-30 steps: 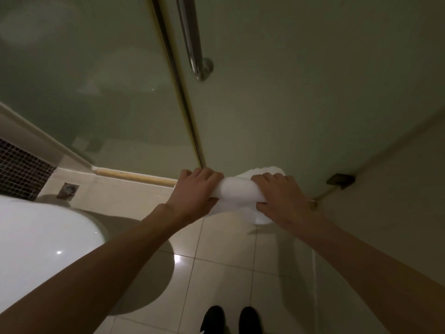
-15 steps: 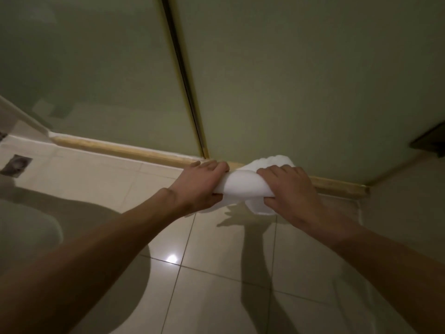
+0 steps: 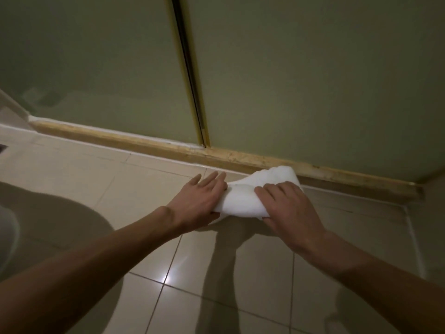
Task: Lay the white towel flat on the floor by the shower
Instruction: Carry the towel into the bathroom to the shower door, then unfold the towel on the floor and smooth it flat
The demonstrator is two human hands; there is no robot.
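Note:
The white towel (image 3: 243, 200) is bunched into a thick roll between both hands, just above the tiled floor (image 3: 149, 189) and close to the shower's threshold strip (image 3: 240, 160). My left hand (image 3: 197, 201) holds the roll's left end, fingers stretched out over it and thumb beneath. My right hand (image 3: 289, 210) grips the right end with fingers curled over the top. One rumpled end of the towel sticks up past my right hand towards the threshold.
Frosted glass shower doors (image 3: 301, 80) rise behind the threshold, with a dark vertical seam (image 3: 190, 75) between the panels. A white rounded fixture (image 3: 9, 232) sits at the left edge. A wall and silicone joint (image 3: 414, 227) bound the floor on the right.
Both hands have come down with the towel, from door height to just above the floor by the threshold. My left fingers have straightened from a curled grip.

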